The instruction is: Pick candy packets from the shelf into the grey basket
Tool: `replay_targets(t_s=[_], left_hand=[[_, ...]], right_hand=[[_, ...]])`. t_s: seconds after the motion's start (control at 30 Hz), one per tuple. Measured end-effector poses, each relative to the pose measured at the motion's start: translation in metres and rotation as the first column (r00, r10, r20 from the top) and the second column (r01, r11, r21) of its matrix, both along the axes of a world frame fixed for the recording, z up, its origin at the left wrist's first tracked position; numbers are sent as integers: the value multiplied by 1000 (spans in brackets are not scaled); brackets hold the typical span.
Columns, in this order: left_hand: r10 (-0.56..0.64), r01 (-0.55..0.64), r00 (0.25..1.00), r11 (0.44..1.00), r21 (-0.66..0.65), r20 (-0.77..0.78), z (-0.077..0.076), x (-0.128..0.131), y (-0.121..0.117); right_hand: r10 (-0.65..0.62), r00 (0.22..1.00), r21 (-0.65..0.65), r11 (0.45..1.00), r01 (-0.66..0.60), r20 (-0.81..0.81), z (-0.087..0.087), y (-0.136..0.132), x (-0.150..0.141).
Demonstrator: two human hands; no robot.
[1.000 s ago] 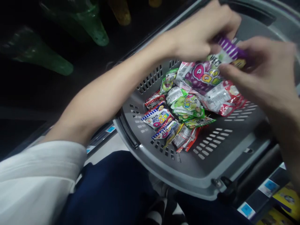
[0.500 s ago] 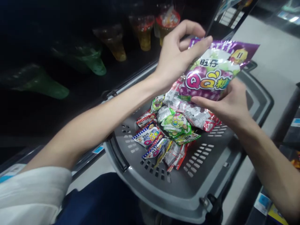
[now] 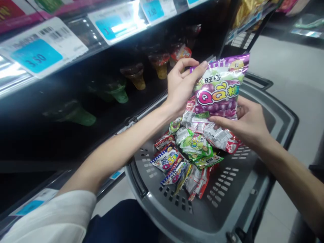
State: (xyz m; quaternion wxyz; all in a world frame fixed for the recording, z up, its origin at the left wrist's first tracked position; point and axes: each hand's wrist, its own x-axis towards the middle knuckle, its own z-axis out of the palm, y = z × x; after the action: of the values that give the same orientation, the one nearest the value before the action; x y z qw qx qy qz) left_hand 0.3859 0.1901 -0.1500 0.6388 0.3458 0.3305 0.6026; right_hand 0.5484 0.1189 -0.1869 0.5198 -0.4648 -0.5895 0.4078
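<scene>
A purple and white bag of gummy candy (image 3: 220, 89) is held up between both hands over a grey basket. My left hand (image 3: 183, 79) pinches its upper left corner between thumb and fingers. From below and the right, my right hand (image 3: 249, 123) grips the bag's lower edge, thumb in front and fingers mostly behind. Beneath it, the grey plastic basket (image 3: 227, 216) with slotted sides contains several small candy bags: a green one (image 3: 194, 145), a blue-striped one (image 3: 167, 158), and red and silver ones (image 3: 220, 135) partly hidden under the held bag.
To the left runs a dark shelf with several plastic cups (image 3: 135, 76), some orange, some green. Above them, price tags (image 3: 37, 55) line the shelf edge. A black basket handle (image 3: 258, 81) rises at the far rim. Pale floor (image 3: 286, 54) shows at right.
The view has tilted up, bringing the shelf's price tags into sight. Both hands still hold the purple candy bag, which is now turned more squarely and upright toward me.
</scene>
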Motion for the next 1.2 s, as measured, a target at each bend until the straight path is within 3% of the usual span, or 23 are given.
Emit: replay_targets(t_s=[0.13,0.4,0.57,0.67,0.8,0.9,0.97,1.03,1.1,1.2], left_hand=[[18,-17,999,1000,25,-40,0,0,1],[-43,47,996,998,-47,72,-6,-3,6],[-17,19,998,999,-27,61,-7,-3,7],[-9,11,999,1000,-26,52,-9,-2,10],[-39,42,998,997,-60,47,-14,-4,20],[-93,97,994,993,-74,54,-15,-7,23],[-121,124,991,992,-37,62,-13,-9,23],[-120,119,990,993,16,78,-12,-7,21],[-86,82,992,995,49,87,-12,-3,18],[-62,58,996,997,60,61,-13,3,16]], right_hand=[[13,1000,-6,1000,-13,-12,2,-1,-1],[-5,1000,-39,999,5,-11,4,-2,-2],[-22,1000,-31,999,22,-13,2,-1,-1],[-84,996,26,996,83,12,1,0,-1],[-216,974,222,955,197,62,0,-2,-3],[-303,938,465,863,197,166,-1,-5,-5],[-353,897,684,725,83,265,-1,-8,-6],[-377,868,837,541,-77,323,1,-13,-9],[-376,827,875,411,-255,417,4,-18,-12],[-402,715,819,320,-476,572,10,-25,-16]])
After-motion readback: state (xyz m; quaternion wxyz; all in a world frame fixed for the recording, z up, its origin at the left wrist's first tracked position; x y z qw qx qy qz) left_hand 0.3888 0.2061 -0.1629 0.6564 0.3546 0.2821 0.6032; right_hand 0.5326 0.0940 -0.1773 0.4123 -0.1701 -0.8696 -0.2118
